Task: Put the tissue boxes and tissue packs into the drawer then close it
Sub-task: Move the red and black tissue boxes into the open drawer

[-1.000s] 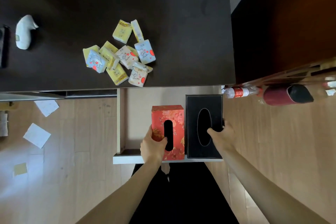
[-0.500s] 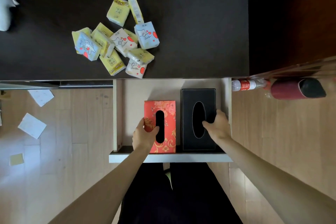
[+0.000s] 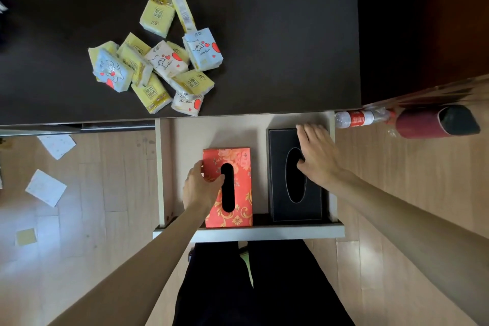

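Note:
The open drawer (image 3: 248, 233) juts out from under the dark desk (image 3: 277, 34). A red floral tissue box (image 3: 239, 193) lies in it against the front wall, and my left hand (image 3: 201, 188) grips its left side with the thumb at the slot. To its right lies a black tissue box (image 3: 280, 193). My right hand (image 3: 316, 155) hovers over that box's right far part, fingers spread and holding nothing. Several yellow, blue and white tissue packs (image 3: 156, 61) lie in a heap on the desk, behind the drawer's left half.
A plastic bottle (image 3: 354, 119) and a red cylinder with a black end (image 3: 434, 122) lie to the right of the drawer. Paper scraps (image 3: 46, 188) lie on the wooden floor at left. My dark-clothed legs (image 3: 251, 286) stand just before the drawer front.
Both boxes have come down to rest in the drawer. My right hand has let go of the black box and lifted toward the drawer's back; my left hand still holds the red box.

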Available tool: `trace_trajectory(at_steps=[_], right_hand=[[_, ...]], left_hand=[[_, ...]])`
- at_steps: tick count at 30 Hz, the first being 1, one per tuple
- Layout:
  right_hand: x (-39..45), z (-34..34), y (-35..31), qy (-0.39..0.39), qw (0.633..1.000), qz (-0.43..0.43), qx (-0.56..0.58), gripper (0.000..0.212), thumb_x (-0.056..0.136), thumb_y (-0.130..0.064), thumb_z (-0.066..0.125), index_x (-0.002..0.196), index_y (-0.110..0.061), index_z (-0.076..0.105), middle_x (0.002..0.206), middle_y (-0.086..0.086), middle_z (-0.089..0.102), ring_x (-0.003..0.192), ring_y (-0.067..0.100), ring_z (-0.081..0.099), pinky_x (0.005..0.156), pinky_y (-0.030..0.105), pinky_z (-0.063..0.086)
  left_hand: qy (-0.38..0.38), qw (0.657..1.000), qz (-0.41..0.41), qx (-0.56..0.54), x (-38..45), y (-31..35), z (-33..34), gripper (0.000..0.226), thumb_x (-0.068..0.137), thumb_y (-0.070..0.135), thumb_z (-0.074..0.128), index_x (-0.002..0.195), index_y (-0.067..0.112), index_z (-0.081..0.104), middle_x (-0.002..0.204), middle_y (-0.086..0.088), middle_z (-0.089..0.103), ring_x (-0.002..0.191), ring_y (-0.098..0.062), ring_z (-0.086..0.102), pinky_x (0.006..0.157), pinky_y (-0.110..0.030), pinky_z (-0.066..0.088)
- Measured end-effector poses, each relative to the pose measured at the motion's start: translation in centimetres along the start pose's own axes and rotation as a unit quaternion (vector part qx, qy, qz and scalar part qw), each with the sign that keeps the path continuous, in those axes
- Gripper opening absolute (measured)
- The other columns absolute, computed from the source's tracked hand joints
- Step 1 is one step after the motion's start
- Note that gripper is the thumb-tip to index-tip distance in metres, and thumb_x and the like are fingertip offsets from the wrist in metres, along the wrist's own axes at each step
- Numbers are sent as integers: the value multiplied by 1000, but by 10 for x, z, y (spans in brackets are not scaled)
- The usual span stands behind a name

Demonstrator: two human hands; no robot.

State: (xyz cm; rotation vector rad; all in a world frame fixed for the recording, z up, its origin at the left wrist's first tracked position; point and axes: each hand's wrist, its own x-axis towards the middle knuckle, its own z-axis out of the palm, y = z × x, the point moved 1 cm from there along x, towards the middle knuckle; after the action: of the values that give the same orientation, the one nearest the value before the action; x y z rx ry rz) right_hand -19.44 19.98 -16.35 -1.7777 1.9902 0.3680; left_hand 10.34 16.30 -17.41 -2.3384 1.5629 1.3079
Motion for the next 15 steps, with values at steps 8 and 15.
trace_trajectory(at_steps=[8,15], right_hand=[[-6,1,16,-1,1000,8,-5,97,76,-18,84,156,2,34,158,22,43,149,37,39,125,47,30],[-10,7,16,10,1000,14,22,95,75,-15,83,155,1,34,157,20,44,149,35,38,125,45,29]], left_hand=[[15,999,0,30,-2,6,3,63,82,42,76,135,19,52,123,-1,67,107,-25,65,88,-43,56],[1,1000,4,26,-13,23,24,65,76,42,78,132,20,52,117,2,67,100,-22,65,79,-37,51]])
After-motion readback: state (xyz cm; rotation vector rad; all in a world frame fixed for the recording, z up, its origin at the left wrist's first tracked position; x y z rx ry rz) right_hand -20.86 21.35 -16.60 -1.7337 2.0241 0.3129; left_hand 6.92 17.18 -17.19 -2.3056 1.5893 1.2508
